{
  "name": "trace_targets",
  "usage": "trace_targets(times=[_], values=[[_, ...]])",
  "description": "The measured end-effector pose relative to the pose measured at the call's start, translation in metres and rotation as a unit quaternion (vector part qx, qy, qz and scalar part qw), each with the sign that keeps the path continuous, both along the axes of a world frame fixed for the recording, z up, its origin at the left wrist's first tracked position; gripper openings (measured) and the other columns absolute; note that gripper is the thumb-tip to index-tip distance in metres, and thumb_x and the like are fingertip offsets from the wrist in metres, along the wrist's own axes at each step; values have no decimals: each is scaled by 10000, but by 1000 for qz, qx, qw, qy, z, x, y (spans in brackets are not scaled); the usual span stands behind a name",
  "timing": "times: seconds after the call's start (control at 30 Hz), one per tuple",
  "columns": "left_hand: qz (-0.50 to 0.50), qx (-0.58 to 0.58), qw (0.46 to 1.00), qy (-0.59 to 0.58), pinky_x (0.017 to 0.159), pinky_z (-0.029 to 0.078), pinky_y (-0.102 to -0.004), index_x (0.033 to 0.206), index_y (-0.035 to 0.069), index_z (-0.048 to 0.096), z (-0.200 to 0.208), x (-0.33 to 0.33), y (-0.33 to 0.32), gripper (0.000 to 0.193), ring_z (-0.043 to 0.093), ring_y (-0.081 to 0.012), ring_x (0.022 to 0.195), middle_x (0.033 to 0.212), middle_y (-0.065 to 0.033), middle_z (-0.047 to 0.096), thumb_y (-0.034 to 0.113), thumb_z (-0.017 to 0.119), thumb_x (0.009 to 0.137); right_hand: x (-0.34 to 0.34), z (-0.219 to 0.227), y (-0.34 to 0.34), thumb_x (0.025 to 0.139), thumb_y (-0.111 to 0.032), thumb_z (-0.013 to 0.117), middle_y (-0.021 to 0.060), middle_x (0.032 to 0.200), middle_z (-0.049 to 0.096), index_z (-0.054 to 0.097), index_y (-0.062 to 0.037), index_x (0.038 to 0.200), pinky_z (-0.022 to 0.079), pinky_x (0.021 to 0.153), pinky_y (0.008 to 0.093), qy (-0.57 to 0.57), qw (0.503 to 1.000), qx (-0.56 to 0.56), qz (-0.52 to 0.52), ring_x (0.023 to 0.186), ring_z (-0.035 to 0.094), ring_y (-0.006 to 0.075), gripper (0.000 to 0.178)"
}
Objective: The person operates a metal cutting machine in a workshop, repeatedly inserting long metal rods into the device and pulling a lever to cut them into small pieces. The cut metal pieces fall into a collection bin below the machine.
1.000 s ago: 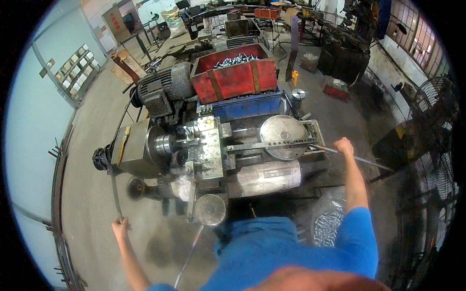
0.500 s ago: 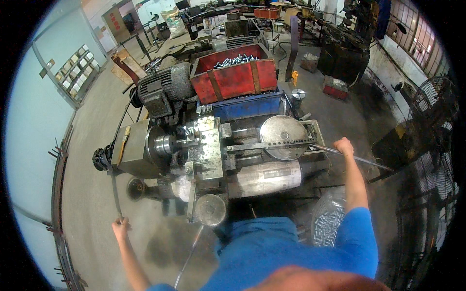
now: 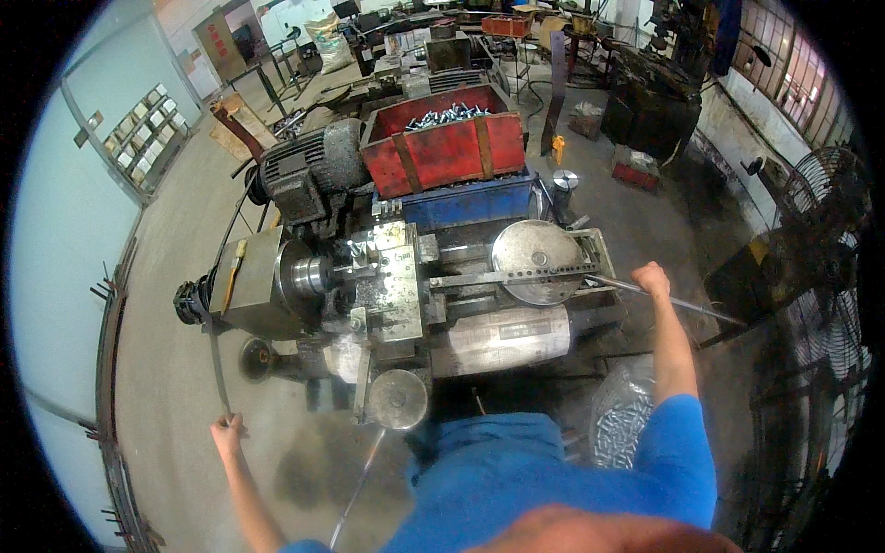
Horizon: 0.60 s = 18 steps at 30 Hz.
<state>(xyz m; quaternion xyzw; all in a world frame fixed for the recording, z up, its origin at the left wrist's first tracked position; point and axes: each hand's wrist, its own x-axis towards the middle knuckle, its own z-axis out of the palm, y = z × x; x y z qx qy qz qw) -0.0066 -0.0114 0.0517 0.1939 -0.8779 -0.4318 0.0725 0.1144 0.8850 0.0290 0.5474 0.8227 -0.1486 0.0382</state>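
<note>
My left hand (image 3: 227, 429) is closed round the lower end of a long flat lever (image 3: 218, 369) that comes down from the left end of a lathe-like machine. On the other side, my right hand (image 3: 652, 278) grips a metal rod lever (image 3: 696, 306) that meets a perforated bar beside a large round disc (image 3: 537, 249). The spindle (image 3: 312, 276) faces a steel block carriage (image 3: 398, 295) in the middle of the machine. Close to my body is a smaller round disc (image 3: 397, 399), with a thin rod (image 3: 358, 493) reaching down from it.
Behind the carriage, a red bin (image 3: 442, 155) of bolt-like metal parts sits on a blue bin (image 3: 470, 208). An electric motor (image 3: 309, 170) stands left of them. Near my right elbow is a clear bag (image 3: 619, 429) of small metal parts. A large fan (image 3: 820, 258) stands far right.
</note>
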Motion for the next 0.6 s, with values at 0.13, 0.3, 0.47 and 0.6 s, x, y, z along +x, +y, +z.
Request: trace_targets(times=[0.13, 0.3, 0.47, 0.6], values=[[-18, 21, 1000, 4, 424, 468, -282, 733, -51, 563, -1, 1, -4, 184, 559, -166, 491, 592, -101, 553, 122, 626, 721, 0, 4, -4, 618, -288, 602, 155, 1136, 565, 533, -53, 1059, 434, 868, 360, 4, 1000, 1, 3, 1067, 540, 290, 505], [-28, 20, 999, 9, 399, 469, -279, 714, -41, 557, -5, -1, -8, 181, 556, -160, 470, 572, -91, 543, 128, 621, 732, -1, 3, -3, 625, -302, 606, 143, 1151, 560, 524, -57, 1075, 431, 874, 357, -11, 1000, -4, 1, 1072, 537, 283, 519], [-28, 35, 999, 11, 407, 466, -281, 663, -29, 557, -4, -3, -5, 171, 556, -161, 482, 572, -100, 540, 123, 612, 719, -1, 7, -6, 630, -316, 612, 134, 1156, 559, 520, -58, 1085, 430, 875, 356, -20, 1000, -5, -4, 1076, 536, 277, 531], [-23, 28, 999, 3, 417, 468, -281, 715, -43, 559, -2, -1, -6, 175, 561, -167, 489, 588, -107, 553, 122, 617, 718, -1, 8, -7, 625, -302, 610, 136, 1163, 554, 525, -70, 1093, 428, 880, 353, -11, 1000, -12, -6, 1079, 534, 277, 529]])
